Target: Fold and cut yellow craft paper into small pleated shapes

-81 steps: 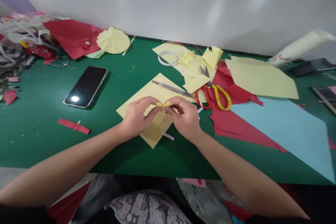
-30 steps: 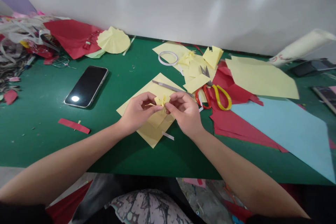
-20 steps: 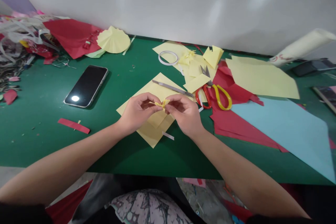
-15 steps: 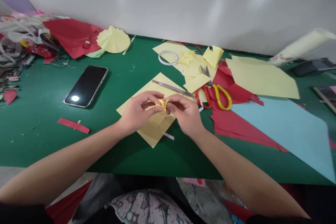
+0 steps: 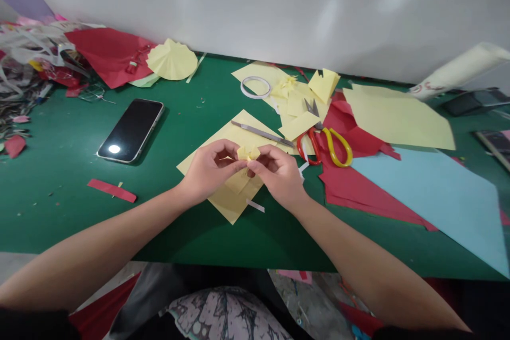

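Observation:
A small folded yellow paper piece (image 5: 248, 154) is pinched between both hands, its petal-like flaps facing up. My left hand (image 5: 211, 169) grips its left side with thumb and fingers. On its right side, my right hand (image 5: 279, 174) holds it the same way. Both hands are above a pale yellow sheet (image 5: 231, 207) lying on the green table. A grey metal blade-like tool (image 5: 263, 133) rests on that sheet, just beyond the fingers. Close to my right hand lie scissors (image 5: 338, 147) with one red and one yellow handle.
A phone (image 5: 131, 130) lies at the left, with a red strip (image 5: 112, 190) nearer the front. Behind the hands is a white tape ring (image 5: 255, 87) on yellow scraps. Red paper (image 5: 358, 191) and a blue sheet (image 5: 442, 186) spread to the right.
The yellow piece has been turned between the fingers, and its flaps now show wider and face up. Both hands have shifted only slightly.

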A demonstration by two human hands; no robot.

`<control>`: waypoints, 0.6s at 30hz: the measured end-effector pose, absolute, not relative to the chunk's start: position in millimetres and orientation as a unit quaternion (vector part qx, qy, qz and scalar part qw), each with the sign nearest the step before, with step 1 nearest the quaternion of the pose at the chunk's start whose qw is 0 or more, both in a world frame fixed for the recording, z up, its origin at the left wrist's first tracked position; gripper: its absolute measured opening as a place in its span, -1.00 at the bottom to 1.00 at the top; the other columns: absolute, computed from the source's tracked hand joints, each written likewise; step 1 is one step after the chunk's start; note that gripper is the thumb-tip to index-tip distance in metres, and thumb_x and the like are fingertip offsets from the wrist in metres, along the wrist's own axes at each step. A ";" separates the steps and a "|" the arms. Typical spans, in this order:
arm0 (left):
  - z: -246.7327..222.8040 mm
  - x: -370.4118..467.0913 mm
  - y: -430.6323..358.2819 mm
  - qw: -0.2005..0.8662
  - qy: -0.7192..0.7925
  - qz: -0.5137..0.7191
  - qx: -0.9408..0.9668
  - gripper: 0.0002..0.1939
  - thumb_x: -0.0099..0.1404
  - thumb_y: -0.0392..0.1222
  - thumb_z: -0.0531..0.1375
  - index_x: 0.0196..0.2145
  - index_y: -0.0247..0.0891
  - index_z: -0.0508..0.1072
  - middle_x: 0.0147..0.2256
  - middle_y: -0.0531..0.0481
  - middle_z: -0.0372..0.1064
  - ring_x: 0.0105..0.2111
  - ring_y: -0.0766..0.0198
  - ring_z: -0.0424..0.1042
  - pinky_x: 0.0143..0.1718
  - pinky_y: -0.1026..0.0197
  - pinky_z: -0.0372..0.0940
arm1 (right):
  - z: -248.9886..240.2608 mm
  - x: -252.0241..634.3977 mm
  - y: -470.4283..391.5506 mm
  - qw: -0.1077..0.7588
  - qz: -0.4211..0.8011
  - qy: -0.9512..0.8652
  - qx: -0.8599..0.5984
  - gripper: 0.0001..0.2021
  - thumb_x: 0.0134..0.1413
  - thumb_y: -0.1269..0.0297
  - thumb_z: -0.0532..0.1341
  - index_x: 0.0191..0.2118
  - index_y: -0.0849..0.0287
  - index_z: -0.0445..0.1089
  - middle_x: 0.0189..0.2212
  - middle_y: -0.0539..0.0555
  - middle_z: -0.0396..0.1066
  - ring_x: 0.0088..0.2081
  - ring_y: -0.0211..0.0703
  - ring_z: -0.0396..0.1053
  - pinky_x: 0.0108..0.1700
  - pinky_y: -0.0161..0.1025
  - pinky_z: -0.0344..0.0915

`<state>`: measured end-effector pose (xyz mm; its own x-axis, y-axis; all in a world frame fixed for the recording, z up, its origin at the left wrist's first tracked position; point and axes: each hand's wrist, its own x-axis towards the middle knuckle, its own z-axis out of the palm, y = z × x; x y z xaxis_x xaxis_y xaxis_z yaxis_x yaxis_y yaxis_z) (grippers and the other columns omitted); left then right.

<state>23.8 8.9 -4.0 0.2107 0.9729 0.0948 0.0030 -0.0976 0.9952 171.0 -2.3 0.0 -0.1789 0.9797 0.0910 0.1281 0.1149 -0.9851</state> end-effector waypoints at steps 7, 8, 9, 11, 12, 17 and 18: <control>-5.4 23.4 8.7 0.523 0.424 0.454 0.583 -0.87 0.02 -0.24 0.21 -0.47 -0.33 0.32 -0.48 0.04 0.29 -0.46 0.41 0.31 -0.45 0.34 0.27 | 0.9 171.4 -2.7 0.436 0.460 -0.617 -0.466 -0.87 -0.09 0.24 0.18 -0.46 0.21 0.30 -0.61 -0.05 0.30 -0.56 -0.34 0.31 -0.47 -0.34 0.28; -5.2 23.3 8.7 0.525 0.422 0.454 0.583 -0.87 0.03 -0.24 0.20 -0.46 -0.33 0.32 -0.46 0.03 0.29 -0.44 0.40 0.32 -0.43 0.33 0.28 | 2.0 171.4 -2.5 0.438 0.457 -0.619 -0.465 -0.87 -0.07 0.25 0.17 -0.47 0.21 0.30 -0.62 -0.05 0.31 -0.57 -0.34 0.31 -0.47 -0.34 0.28; -4.9 23.3 8.6 0.529 0.420 0.453 0.582 -0.86 0.03 -0.24 0.20 -0.44 -0.33 0.32 -0.44 0.02 0.30 -0.42 0.39 0.33 -0.41 0.32 0.28 | 3.0 171.5 -2.3 0.438 0.456 -0.620 -0.464 -0.87 -0.06 0.25 0.16 -0.48 0.21 0.31 -0.63 -0.05 0.31 -0.57 -0.34 0.31 -0.48 -0.34 0.28; -4.3 23.6 8.4 0.541 0.420 0.442 0.580 -0.84 0.03 -0.25 0.20 -0.41 -0.33 0.30 -0.43 0.02 0.31 -0.41 0.38 0.35 -0.38 0.31 0.30 | 4.3 171.3 -1.9 0.440 0.459 -0.618 -0.462 -0.87 -0.05 0.27 0.15 -0.49 0.21 0.31 -0.64 -0.04 0.31 -0.58 -0.34 0.31 -0.48 -0.33 0.29; -4.1 23.7 8.4 0.546 0.422 0.432 0.580 -0.83 0.02 -0.26 0.21 -0.39 -0.33 0.30 -0.44 0.02 0.31 -0.42 0.38 0.35 -0.38 0.30 0.30 | 4.4 171.2 -1.7 0.443 0.461 -0.616 -0.461 -0.87 -0.05 0.27 0.14 -0.50 0.21 0.30 -0.64 -0.04 0.31 -0.58 -0.34 0.30 -0.48 -0.32 0.29; -5.1 22.9 9.2 0.515 0.429 0.415 0.615 -0.88 0.05 -0.24 0.19 -0.41 -0.31 0.36 -0.45 0.02 0.37 -0.44 0.38 0.36 -0.40 0.32 0.29 | 0.3 171.3 -0.2 0.478 0.433 -0.615 -0.453 -0.91 -0.10 0.29 0.18 -0.48 0.19 0.29 -0.53 -0.02 0.31 -0.50 -0.32 0.29 -0.42 -0.29 0.30; -5.3 22.2 9.6 0.496 0.430 0.419 0.628 -0.90 0.06 -0.24 0.19 -0.42 -0.31 0.37 -0.46 0.03 0.37 -0.45 0.39 0.35 -0.41 0.33 0.28 | -0.5 171.5 0.0 0.481 0.429 -0.616 -0.452 -0.91 -0.11 0.29 0.20 -0.45 0.18 0.29 -0.48 -0.01 0.31 -0.47 -0.31 0.29 -0.39 -0.29 0.30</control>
<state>22.2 9.6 -5.3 0.2798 0.9549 0.0993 0.1248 -0.1387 0.9824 171.5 0.0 -0.5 -0.1276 0.9703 0.2057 0.1448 0.2234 -0.9639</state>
